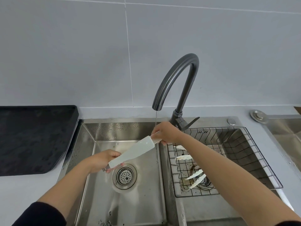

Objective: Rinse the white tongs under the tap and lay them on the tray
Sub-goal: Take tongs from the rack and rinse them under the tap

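Observer: Tongs location, head view?

Recorder: White tongs (132, 152) are held in the air over the left basin of the sink (114, 131). They slant from near-left up to far-right. The far end sits below the spout of the tap (177, 75). A thin water stream (156, 118) falls to the spot where the right hand holds that end.

Observer: Hands?

Recorder: Left hand (104, 160) grips the near end, its fingers curled under and round it. Right hand (166, 133) grips the far end, fingers wrapped closed about it. Both forearms are bare, with dark sleeves at the near edge of the frame.

Observer: Tong arms together or apart?

Recorder: Cannot tell. Only one broad white face shows, plus a beige strip near the right hand.

Observer: Tray?

Recorder: Black tray (32, 137) lies flat on the counter (24, 190), toward its left edge and back against the wall. Its right side is just beside the sink rim. The tongs are well apart from it.

Observer: Other entries?

Recorder: Drain strainer (124, 176) sits in the left basin floor, below the tongs' near end. A wire basket (254, 154) sits in the right basin. White scraps (196, 176) and brown flecks lie in it. A round metal cap (259, 116) sits at the counter's back edge, right of the tap. Droplets dot the left basin walls.
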`<move>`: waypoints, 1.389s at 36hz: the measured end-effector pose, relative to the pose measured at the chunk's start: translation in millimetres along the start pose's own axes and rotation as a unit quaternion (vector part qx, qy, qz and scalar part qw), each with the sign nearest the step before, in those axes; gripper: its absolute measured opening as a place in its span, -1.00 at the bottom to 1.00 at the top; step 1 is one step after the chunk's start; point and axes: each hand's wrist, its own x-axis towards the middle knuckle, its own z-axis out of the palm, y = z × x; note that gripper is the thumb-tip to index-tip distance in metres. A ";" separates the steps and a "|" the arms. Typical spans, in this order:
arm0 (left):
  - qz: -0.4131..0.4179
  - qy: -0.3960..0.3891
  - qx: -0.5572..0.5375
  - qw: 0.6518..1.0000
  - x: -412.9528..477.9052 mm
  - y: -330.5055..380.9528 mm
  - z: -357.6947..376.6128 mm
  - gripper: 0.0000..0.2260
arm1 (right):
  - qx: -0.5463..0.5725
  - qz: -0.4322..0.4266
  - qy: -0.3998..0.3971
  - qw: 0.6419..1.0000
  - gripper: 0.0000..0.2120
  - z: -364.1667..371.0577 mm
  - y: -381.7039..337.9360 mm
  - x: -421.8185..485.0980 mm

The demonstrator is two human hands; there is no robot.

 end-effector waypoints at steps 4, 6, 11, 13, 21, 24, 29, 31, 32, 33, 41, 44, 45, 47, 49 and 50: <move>-0.027 -0.015 -0.030 0.999 -6.2 -9.7 -7.2 -0.66 | 0.085 0.000 -0.097 0.992 -0.77 -2.6 2.9 -0.9; -0.036 -0.018 -0.041 0.998 -8.6 -12.3 -9.2 -0.67 | 0.117 -0.008 -0.130 0.985 -0.73 -4.1 3.3 -0.1; -0.039 0.014 -0.060 0.997 -13.0 -9.5 -9.8 -0.64 | 0.086 -0.027 -0.100 0.991 -0.70 -2.2 -4.6 2.7; -0.032 0.029 -0.058 0.997 -13.5 -3.5 -7.9 -0.66 | 0.023 -0.032 -0.052 0.998 -0.76 0.9 -9.9 5.0; 0.005 0.040 -0.051 0.998 -8.6 9.6 -1.8 -0.81 | -0.261 -0.028 0.058 0.963 -0.52 2.8 -23.0 8.9; 0.021 0.048 -0.046 0.998 -6.9 6.7 -3.9 -0.78 | -0.214 -0.037 0.044 0.975 -0.58 1.8 -21.7 9.4; 0.040 0.062 -0.058 0.996 -10.0 -3.9 -12.3 -0.77 | 0.063 -0.031 -0.023 0.997 -0.82 -8.6 -16.1 5.8; 0.048 0.061 -0.065 0.995 -11.1 -8.3 -14.0 -0.79 | 0.159 -0.014 -0.046 0.986 -0.77 -11.4 -13.3 7.7; 0.052 0.065 -0.064 0.994 -11.9 -9.5 -14.0 -0.80 | 0.199 -0.008 -0.054 0.978 -0.73 -12.4 -12.7 8.4; 0.056 0.073 -0.063 0.994 -12.0 -10.9 -13.9 -0.79 | 0.234 -0.005 -0.062 0.970 -0.69 -13.1 -11.5 9.1; 0.058 0.216 -0.005 0.975 -4.1 -32.0 8.5 -0.73 | 0.412 0.067 -0.021 0.909 -0.55 5.8 12.4 12.9; 0.040 0.301 -0.012 0.953 3.8 -42.9 23.7 -0.75 | 0.477 0.112 -0.016 0.872 -0.50 29.3 26.8 9.1; 0.031 0.318 -0.012 0.948 6.0 -46.7 29.3 -0.77 | 0.494 0.121 -0.021 0.861 -0.47 39.3 30.8 6.2; 0.007 0.337 -0.006 0.941 10.0 -53.9 41.3 -0.77 | 0.530 0.129 -0.044 0.837 -0.42 63.9 38.0 0.1; -0.002 0.337 -0.014 0.941 12.9 -59.3 54.9 -0.77 | 0.569 0.137 -0.070 0.808 -0.39 88.9 39.3 -7.3; -0.005 0.336 -0.016 0.942 15.0 -61.5 62.0 -0.77 | 0.584 0.139 -0.084 0.795 -0.40 100.8 40.1 -9.3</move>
